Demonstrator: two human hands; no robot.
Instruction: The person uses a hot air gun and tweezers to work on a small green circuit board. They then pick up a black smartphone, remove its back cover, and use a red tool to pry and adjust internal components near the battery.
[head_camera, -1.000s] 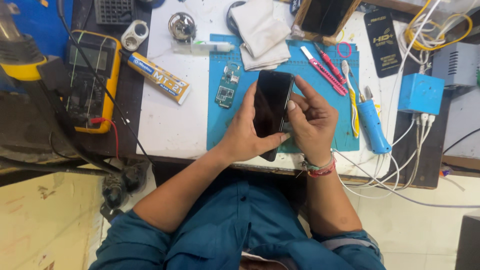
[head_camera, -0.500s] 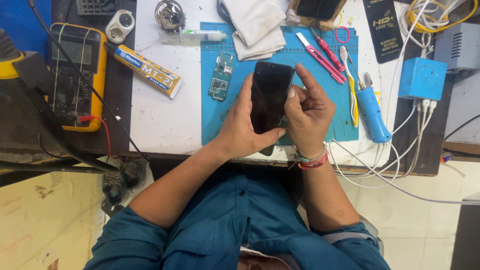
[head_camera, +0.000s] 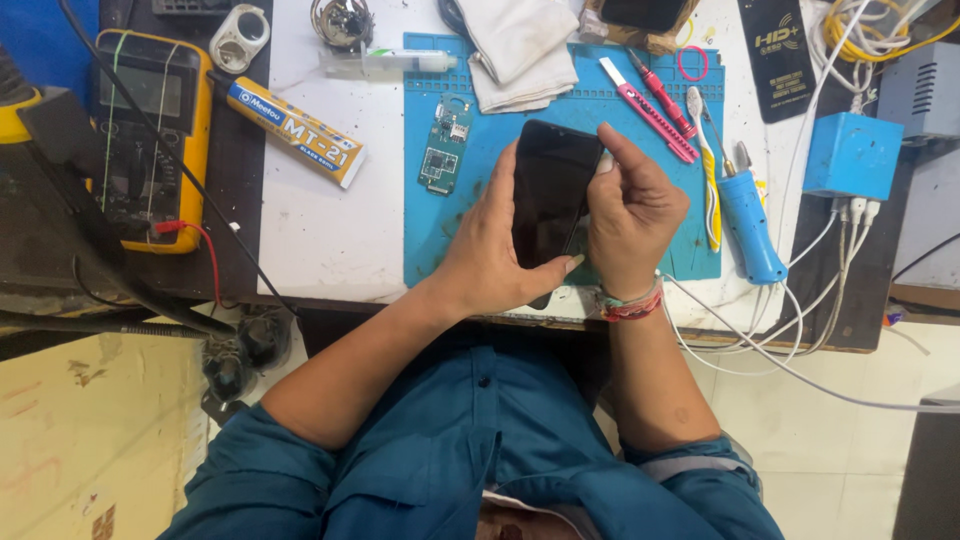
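Both hands grip the black phone (head_camera: 552, 195) between them: left hand (head_camera: 490, 262) cradling, right hand (head_camera: 632, 215) pinching its edge

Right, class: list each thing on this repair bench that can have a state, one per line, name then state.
Phone: screen dark, held upright over the mat.
Left hand: grip closed on the phone's left edge.
Right hand: fingers at the phone's right edge.
Circuit board: bare, lying flat on the mat.
Multimeter: display blank, leads plugged in.
Cloth: folded.
Glue tube: capped, lying down.
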